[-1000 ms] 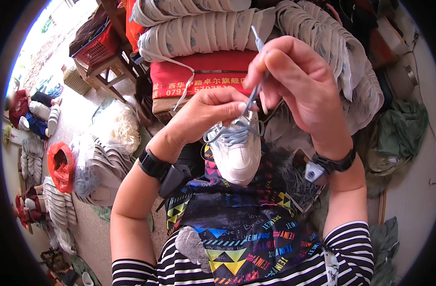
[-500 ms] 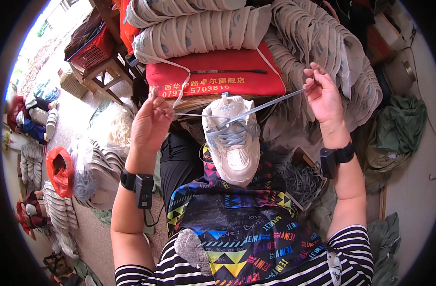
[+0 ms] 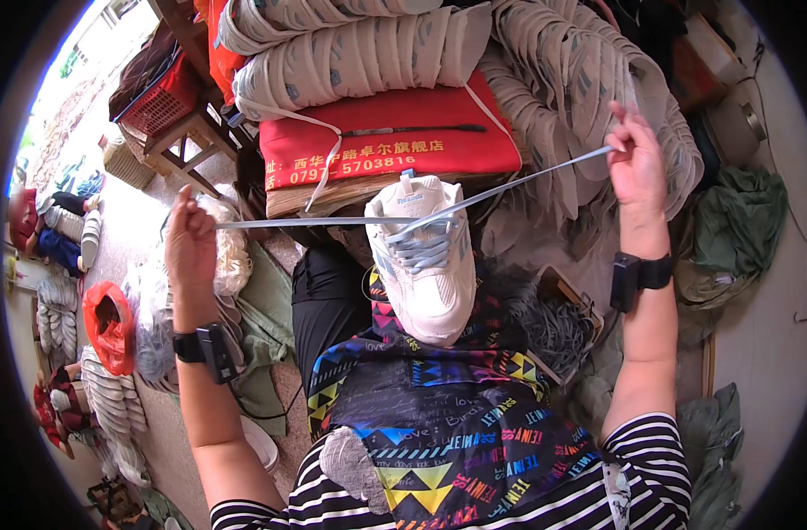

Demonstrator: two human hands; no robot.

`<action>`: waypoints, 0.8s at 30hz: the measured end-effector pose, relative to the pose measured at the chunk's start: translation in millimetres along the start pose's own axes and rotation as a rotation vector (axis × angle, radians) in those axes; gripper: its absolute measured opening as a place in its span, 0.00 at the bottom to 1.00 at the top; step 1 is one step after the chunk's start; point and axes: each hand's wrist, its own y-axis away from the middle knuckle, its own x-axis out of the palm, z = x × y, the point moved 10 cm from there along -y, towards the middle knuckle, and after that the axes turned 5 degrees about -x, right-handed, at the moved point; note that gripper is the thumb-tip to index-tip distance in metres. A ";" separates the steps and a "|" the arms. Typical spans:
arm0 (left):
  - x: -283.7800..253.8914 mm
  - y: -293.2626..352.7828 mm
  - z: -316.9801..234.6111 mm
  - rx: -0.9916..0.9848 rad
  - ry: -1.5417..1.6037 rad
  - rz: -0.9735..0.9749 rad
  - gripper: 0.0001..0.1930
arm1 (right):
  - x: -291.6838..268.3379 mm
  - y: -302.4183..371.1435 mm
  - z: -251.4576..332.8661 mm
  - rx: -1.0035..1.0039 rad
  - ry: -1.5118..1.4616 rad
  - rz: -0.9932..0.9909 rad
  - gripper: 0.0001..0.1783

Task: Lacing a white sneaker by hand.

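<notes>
Head view: white shoe (image 3: 432,287) points toe-first at person (image 3: 439,433), long axis front-to-back.

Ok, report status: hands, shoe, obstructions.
Left hand, right hand: wide apart, each holding lace taut. Shoe: between them, laced. Nothing seen blocking lace.

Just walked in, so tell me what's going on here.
A person is working on the lace of a white shoe, whose toe points toward them. The left hand holds one end and the right hand the other, stretched out to either side; no bow is tied. Beyond the shoe, stacked shoe parts rest on a red cloth, and more laces lie in a box at the right.
</notes>
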 end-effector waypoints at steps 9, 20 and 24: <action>15.6 34.2 22.4 0.047 -0.527 -0.235 0.13 | 22.8 50.0 -18.8 -0.007 0.492 0.000 0.08; 147.4 91.5 165.9 -0.284 -0.494 0.226 0.09 | 92.5 140.7 -141.7 0.245 0.803 0.573 0.05; 149.3 100.7 171.2 -0.349 -0.601 0.263 0.09 | 97.8 141.8 -135.4 0.267 0.869 0.600 0.08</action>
